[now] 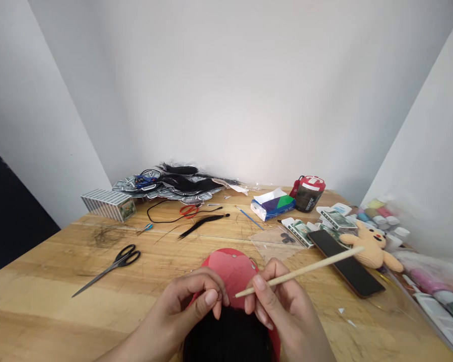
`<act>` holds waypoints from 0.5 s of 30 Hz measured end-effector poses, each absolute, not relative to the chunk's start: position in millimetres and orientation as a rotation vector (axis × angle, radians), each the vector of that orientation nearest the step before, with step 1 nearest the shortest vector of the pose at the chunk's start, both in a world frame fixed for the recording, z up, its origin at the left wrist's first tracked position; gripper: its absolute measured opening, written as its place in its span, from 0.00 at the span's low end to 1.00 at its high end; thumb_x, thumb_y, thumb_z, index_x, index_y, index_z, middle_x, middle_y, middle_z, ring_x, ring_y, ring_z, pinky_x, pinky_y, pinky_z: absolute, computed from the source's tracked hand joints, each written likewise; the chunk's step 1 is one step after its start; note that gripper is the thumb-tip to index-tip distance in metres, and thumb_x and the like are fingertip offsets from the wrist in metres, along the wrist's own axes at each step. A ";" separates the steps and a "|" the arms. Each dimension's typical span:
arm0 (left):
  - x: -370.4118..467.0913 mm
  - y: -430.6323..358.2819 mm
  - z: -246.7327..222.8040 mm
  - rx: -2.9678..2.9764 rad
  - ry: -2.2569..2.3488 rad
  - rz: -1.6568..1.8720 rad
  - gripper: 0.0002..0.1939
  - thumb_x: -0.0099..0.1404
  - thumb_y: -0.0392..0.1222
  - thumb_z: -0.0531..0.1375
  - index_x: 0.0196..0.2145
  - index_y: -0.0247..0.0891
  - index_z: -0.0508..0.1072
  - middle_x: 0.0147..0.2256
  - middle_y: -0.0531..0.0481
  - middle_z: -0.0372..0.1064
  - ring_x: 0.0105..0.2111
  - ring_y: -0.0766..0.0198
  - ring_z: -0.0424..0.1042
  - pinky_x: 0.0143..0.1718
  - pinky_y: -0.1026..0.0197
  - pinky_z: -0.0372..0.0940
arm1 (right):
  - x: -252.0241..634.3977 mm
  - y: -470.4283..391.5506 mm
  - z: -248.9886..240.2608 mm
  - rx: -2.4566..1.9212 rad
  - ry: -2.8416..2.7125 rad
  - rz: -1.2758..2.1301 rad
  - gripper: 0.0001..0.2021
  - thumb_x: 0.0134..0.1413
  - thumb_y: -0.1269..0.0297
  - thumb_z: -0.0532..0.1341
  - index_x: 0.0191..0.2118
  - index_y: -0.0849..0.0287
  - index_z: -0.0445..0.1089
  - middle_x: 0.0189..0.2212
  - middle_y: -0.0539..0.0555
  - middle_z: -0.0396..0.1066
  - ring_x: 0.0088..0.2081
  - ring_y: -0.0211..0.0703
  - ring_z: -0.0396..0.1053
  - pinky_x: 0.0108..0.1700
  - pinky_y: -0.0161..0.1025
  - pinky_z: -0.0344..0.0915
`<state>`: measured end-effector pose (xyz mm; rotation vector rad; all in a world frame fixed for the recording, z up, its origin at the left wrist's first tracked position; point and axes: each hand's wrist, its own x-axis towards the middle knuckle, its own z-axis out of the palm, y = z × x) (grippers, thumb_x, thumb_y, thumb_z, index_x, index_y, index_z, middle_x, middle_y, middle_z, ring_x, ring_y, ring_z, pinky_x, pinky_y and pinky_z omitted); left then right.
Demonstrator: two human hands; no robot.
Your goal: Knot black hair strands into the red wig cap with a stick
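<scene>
My right hand (277, 296) grips a slender pale wooden stick (309, 270), its tapered tip pointing left toward my other hand. Thumb and fingers of my left hand (196, 296) are pinched together; whatever they hold, if anything, is too small to make out. Between and below both hands is a rounded red form (232, 271), with a few small pale spots near its upper edge. A mass of black hair (226, 334) covers its lower part, cut off by the bottom of the view.
Black-handled scissors (113, 266) lie at left, near loose hair (107, 235). A black hair bundle (204, 223) and blue brush (249, 217) lie beyond. Farther back are a tissue pack (274, 205) and cup (310, 193). At right are a phone (347, 264) and plush toy (372, 246).
</scene>
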<state>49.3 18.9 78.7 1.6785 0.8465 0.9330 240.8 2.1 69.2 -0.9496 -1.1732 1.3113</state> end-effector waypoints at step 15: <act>37.6 6.6 97.9 1.572 0.984 0.913 0.22 0.68 0.59 0.58 0.25 0.39 0.70 0.28 0.52 0.67 0.31 0.62 0.65 0.34 0.65 0.60 | 283.7 11.4 88.5 -1.205 -1.814 0.749 0.15 0.70 0.57 0.47 0.34 0.53 0.65 0.31 0.53 0.70 0.35 0.49 0.68 0.36 0.42 0.61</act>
